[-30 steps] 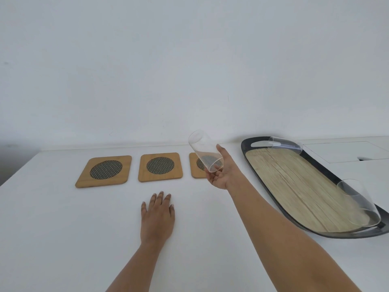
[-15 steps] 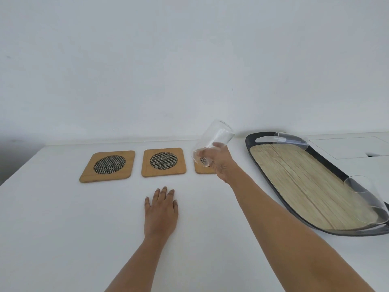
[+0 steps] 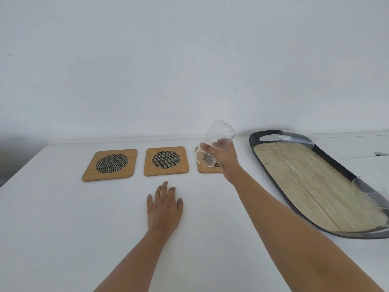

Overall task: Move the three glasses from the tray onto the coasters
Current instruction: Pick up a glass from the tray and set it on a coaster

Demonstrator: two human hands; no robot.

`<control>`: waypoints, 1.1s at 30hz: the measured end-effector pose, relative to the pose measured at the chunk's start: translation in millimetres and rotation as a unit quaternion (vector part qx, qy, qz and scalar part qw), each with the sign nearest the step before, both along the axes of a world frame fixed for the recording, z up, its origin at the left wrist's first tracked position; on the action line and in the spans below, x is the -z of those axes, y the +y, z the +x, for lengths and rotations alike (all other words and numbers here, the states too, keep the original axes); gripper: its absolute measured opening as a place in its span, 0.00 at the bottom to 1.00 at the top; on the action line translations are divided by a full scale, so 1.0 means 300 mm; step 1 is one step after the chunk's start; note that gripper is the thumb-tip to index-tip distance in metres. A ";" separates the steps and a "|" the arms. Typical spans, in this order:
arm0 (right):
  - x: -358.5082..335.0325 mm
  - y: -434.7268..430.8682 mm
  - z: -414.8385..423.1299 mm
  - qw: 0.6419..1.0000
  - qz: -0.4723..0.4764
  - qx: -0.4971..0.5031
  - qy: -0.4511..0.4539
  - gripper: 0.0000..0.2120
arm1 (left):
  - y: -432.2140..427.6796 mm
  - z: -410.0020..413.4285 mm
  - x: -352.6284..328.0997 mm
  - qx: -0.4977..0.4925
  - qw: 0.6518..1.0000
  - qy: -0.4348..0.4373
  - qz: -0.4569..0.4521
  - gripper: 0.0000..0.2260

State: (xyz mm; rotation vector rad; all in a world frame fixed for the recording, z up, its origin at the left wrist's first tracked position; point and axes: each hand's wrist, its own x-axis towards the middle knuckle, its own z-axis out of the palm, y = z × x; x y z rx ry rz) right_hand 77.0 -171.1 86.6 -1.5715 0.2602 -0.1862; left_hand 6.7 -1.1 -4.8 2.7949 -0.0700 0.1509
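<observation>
the rightmost coaster [image 3: 207,168] is mostly hidden behind the held glass [image 3: 214,144] and the right hand [image 3: 226,160], only its near left part shows. the near glass [image 3: 372,199] on the tray [image 3: 294,182] gets cut off by the right edge, same with the tray's near right end. can't tell if the held glass touches the coaster or not. both forearms run off the bottom edge.

The right hand [image 3: 226,160] has swung its glass [image 3: 215,143] from leaning left to leaning right, lower over the right coaster [image 3: 207,170].
</observation>
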 end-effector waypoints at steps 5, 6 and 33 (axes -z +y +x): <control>0.007 -0.020 0.026 0.999 -0.038 0.005 -0.026 0.33 | -0.001 0.074 -0.010 0.003 1.000 0.016 0.017 0.24; 0.005 -0.024 0.035 0.998 -0.055 0.009 -0.027 0.34 | -0.001 0.088 -0.011 0.007 1.000 0.017 0.025 0.25; 0.095 -0.121 0.249 0.982 -0.179 0.057 -0.026 0.40 | 0.001 0.131 0.013 -0.003 1.000 0.021 0.014 0.27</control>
